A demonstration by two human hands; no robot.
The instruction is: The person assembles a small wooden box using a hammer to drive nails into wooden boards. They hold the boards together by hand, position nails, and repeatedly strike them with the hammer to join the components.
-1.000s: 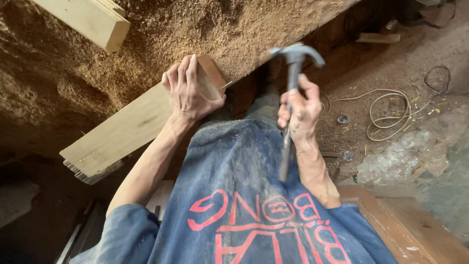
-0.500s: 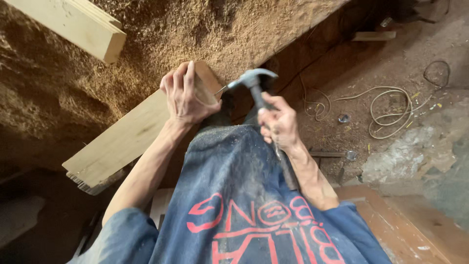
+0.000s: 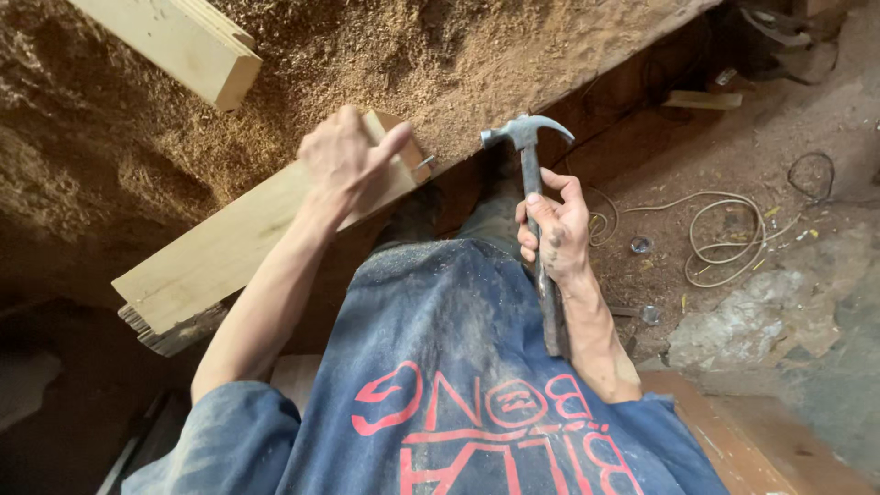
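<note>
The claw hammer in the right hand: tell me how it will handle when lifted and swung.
The claw hammer looks rigid, with a metal head and a long shaft. It probably feels top-heavy, since the right hand grips well below the head. Its shaft looks bare and smooth, so it could slip in a dusty palm; sawdust lies all around.
</note>
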